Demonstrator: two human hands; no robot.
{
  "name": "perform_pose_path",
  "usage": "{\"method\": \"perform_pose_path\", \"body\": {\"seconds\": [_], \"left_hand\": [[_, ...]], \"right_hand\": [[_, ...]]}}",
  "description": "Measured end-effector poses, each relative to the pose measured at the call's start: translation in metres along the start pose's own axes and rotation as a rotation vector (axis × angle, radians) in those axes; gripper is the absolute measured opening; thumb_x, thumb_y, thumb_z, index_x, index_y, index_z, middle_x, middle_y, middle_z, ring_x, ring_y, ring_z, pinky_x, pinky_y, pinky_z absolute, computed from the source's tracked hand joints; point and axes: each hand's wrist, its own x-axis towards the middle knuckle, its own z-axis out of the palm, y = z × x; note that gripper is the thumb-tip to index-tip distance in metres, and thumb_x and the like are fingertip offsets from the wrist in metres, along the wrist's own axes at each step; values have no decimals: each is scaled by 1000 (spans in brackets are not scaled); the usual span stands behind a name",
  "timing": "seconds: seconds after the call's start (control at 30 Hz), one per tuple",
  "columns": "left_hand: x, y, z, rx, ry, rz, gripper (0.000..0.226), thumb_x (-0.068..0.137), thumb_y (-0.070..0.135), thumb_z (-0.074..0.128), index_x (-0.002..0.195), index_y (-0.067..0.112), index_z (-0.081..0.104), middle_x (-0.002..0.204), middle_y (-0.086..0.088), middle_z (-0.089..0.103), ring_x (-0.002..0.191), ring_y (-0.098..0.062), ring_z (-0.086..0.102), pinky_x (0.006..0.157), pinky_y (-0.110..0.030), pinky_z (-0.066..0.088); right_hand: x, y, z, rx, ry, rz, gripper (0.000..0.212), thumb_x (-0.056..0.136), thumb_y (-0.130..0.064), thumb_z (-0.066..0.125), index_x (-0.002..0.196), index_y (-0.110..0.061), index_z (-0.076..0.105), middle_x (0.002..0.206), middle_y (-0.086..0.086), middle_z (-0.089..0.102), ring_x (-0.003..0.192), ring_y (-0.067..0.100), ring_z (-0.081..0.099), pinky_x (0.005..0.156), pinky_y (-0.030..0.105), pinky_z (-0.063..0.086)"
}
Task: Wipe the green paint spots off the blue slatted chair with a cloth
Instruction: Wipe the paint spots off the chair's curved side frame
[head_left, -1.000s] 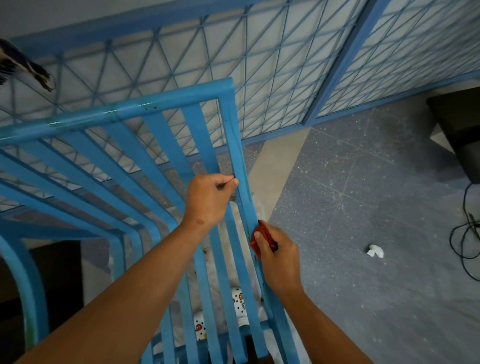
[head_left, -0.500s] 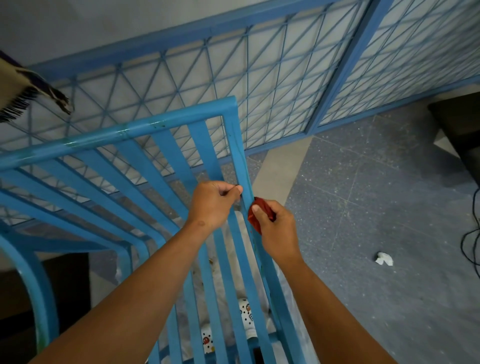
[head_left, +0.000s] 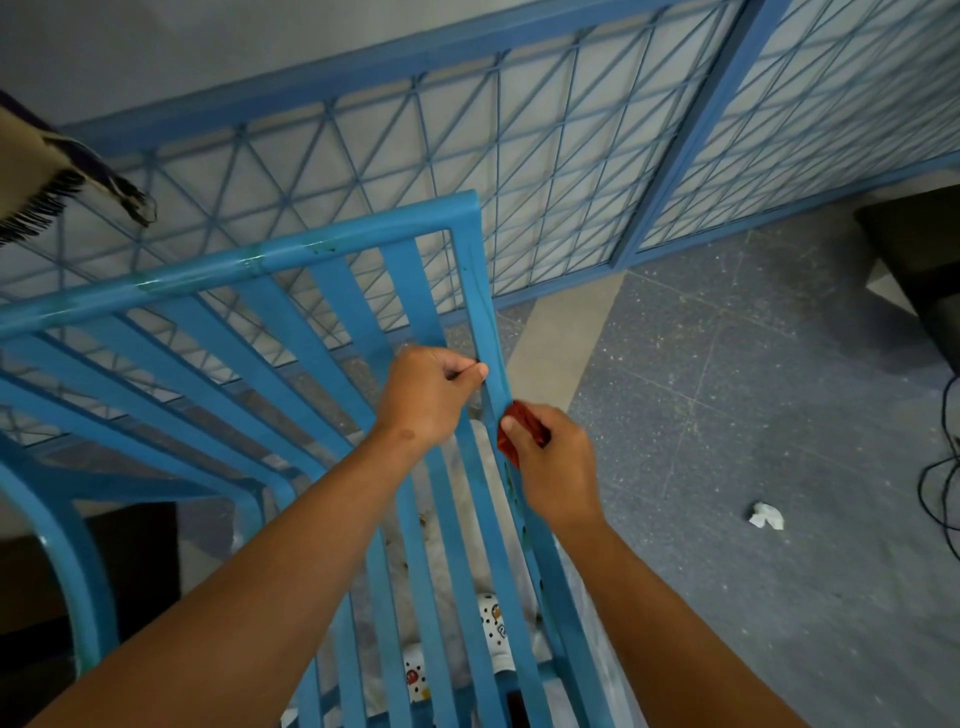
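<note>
The blue slatted chair (head_left: 291, 249) fills the left and middle of the head view, its back slats running down toward me. My left hand (head_left: 428, 395) grips a slat just inside the right side rail. My right hand (head_left: 553, 462) pinches a small red cloth (head_left: 511, 431) and presses it against the right side rail, about halfway down. Small green paint spots (head_left: 525, 530) show on that rail just below the cloth, and greenish smears (head_left: 156, 285) mark the top rail.
A blue metal mesh fence (head_left: 519, 156) stands behind the chair. A crumpled white scrap (head_left: 766, 515) lies on the grey floor at the right, near black cables (head_left: 943, 467). A dark box (head_left: 919, 260) sits at the far right. White patterned fabric (head_left: 491, 623) lies under the slats.
My right hand with the red cloth has slid up the right side rail, closer to my left hand. My left hand keeps its grip on the slat.
</note>
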Motion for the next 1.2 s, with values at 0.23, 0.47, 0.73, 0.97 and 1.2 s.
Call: {"method": "perform_pose_path", "body": {"seconds": [0.23,0.47,0.73,0.97,1.2], "left_hand": [[5,0,-5,-46,-52,-18,18,93,26,71,77,22,76,71,3,76,71,-11,74,74,-34,60],[8,13,-12,-106,33,40,6,91,20,74,88,19,79,73,10,74,73,-10,74,77,-31,61],[9,12,-19,-81,-42,73,6,91,17,74,91,20,78,72,22,68,74,4,69,85,-28,60],[9,11,-21,-71,-58,97,8,93,15,72,96,15,79,75,13,72,77,-8,73,86,-33,61],[10,8,-20,-90,-73,94,11,93,12,71,101,13,79,77,11,73,72,0,70,81,-23,58]], "right_hand": [[26,-17,8,-1,-5,-93,14,95,-23,69,109,-25,74,95,-2,72,80,8,72,74,33,61],[-18,8,-9,-61,-46,12,14,95,-17,70,103,-27,74,90,-6,71,76,5,70,68,20,56],[4,-20,-6,-57,-67,-9,14,92,-12,73,103,-19,76,81,-12,73,69,-3,70,63,9,52],[47,-43,7,-109,-13,-163,15,91,-21,75,106,-20,78,88,-2,73,72,5,71,66,21,57],[24,-19,13,-5,51,-104,18,94,-18,71,112,-18,76,92,-2,70,74,9,72,68,31,62]]}}
